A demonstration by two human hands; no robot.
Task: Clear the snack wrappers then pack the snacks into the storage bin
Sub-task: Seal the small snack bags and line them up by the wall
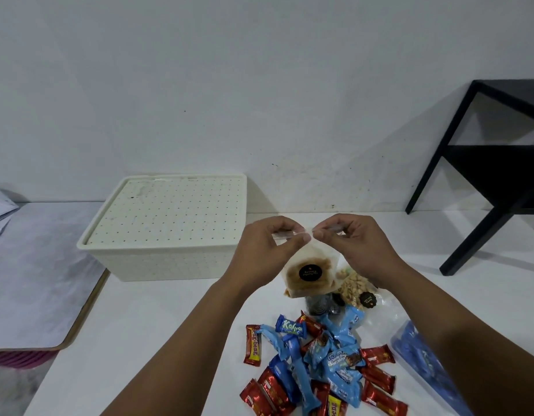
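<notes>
- Wrapped snack bars [316,364] lie heaped at the worktop's near edge.
- Left hand [267,250] and right hand [357,244] pinch the clear snack pouch [307,273] by its top seal, above the heap.
- Pouch likely light, crinkly, slippery, contents fragile; grip the seal.
- Lidded storage bin [166,229] sits at the far-left edge.

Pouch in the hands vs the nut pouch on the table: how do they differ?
The held pouch hangs in the air, pinched at its top edge by the left hand and right hand; the nut pouch lies on the table. The held one contains brown snack, the other pale nuts. Both are clear plastic with a round black sticker.
</notes>
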